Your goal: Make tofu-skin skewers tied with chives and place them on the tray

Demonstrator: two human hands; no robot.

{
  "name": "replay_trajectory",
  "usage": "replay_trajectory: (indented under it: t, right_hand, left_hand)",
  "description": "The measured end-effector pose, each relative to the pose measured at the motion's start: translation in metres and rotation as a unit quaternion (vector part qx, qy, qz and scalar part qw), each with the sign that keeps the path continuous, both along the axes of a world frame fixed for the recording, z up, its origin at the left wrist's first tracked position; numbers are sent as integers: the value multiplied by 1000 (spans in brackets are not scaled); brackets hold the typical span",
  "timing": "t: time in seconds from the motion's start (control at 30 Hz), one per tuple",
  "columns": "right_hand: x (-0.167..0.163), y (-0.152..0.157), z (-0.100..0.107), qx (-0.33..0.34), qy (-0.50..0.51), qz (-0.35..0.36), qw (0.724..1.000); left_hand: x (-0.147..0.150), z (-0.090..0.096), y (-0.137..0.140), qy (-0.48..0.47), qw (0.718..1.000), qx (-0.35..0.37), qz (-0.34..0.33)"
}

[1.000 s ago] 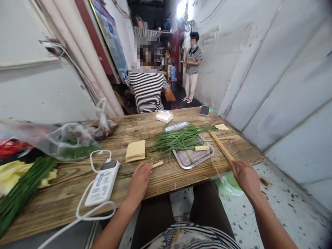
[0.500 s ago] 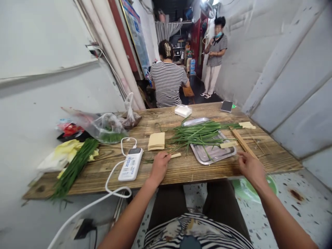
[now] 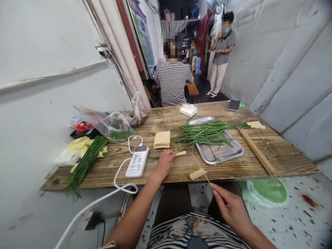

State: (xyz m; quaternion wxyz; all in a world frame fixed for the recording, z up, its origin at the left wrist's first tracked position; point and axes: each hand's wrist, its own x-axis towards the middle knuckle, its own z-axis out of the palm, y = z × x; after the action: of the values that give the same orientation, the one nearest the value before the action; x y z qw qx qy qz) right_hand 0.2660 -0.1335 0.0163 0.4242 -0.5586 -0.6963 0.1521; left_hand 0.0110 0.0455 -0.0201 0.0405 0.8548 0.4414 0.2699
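My left hand rests on the wooden table, fingers closed around a small rolled tofu-skin piece with green chive ends poking out on its left. Between the fingertips of my right hand is a thin wooden skewer, low at the table's front edge. A pale tofu-skin roll is on that skewer. Just behind my left hand lies a stack of square tofu-skin sheets. Loose chives lie across a metal tray to the right.
A bundle of skewers lies right of the tray, near finished-looking rolls. On the left are a power bank with a white cable, more chives and plastic bags. A phone lies at the back. Two people are beyond the table.
My right hand has moved left and toward me from beside the skewer bundle, bringing the skewered roll from over the tray to the front edge. My left hand still holds its roll.
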Motion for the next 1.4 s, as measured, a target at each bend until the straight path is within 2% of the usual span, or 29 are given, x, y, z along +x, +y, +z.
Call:
replay_trajectory:
  t: [0.13,0.33,0.53,0.9,1.1,1.4]
  right_hand:
    - [-25,3,-21,-66,53,16,996]
    - [-32,11,-27,-118,93,9,989]
    - [-42,21,-35,-129,98,-4,987]
    - [-48,26,-42,-128,96,-13,987]
    - [-48,25,-46,-130,95,-18,987]
    - [-51,26,-45,-130,85,-21,988]
  left_hand:
    - [-2,2,2,22,999,-2,-25]
    - [-5,11,5,87,995,-24,-41]
    - [-7,11,6,122,991,-8,-46]
    - [-4,9,11,58,996,-7,-71]
    - [-3,6,16,26,996,-31,-79]
    - [-3,4,16,18,996,-34,-74]
